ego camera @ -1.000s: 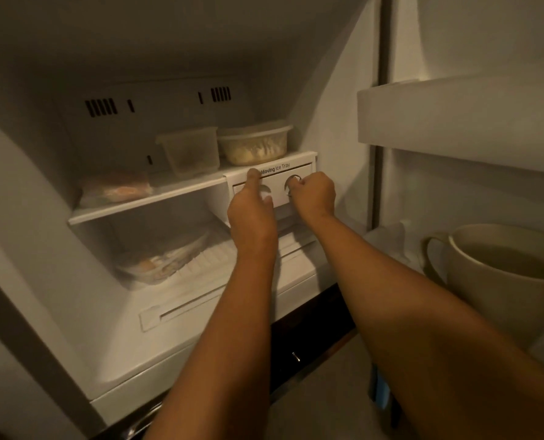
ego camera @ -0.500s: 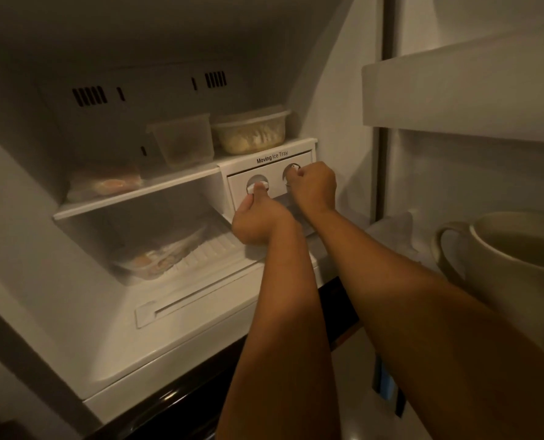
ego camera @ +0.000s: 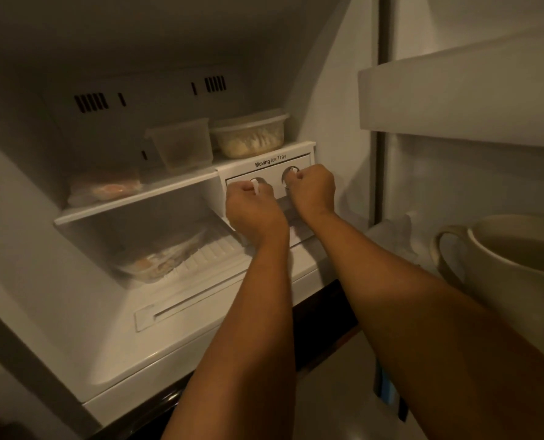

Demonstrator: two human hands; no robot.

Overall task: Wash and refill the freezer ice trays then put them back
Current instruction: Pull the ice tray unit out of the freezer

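Hands grip both knobs of the ice tray unit (ego camera: 269,173) under the freezer shelf: left hand (ego camera: 253,208) clenched on the left knob (ego camera: 256,185), right hand (ego camera: 313,190) on the right knob (ego camera: 291,173). Twisting to dump ice seems underway; next, the trays must slide out for washing.

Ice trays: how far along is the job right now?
Done: the freezer is open. In hand: the left hand and right hand each grip a knob on the Moving Ice Tray unit. No tray is out; whether washing and refilling are done cannot be told.
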